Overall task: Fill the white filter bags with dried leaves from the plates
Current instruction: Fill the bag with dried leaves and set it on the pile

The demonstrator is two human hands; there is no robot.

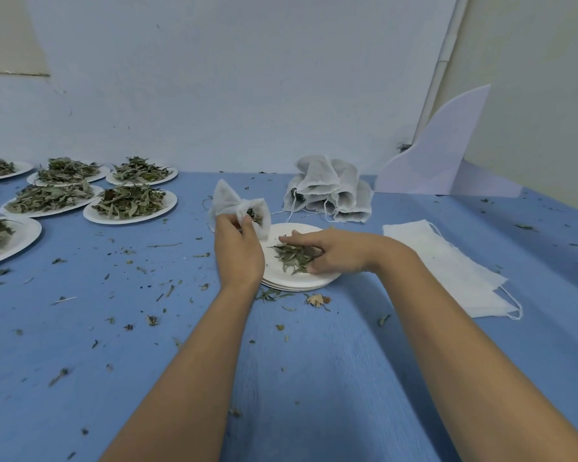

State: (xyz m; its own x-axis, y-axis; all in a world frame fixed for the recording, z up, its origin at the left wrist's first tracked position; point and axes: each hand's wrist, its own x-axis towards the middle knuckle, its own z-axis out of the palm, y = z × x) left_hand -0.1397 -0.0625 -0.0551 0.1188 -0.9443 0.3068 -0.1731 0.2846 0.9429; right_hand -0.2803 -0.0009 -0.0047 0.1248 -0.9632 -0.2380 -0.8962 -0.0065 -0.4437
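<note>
Head-worn view, down onto table (80, 328)

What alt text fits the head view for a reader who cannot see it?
The left hand holds a white bag open at the edge of a plate stack while the right hand gathers leaves on the top plate. Filled bags lie behind, flat empty bags to the right, and full plates to the left on a blue table.
</note>
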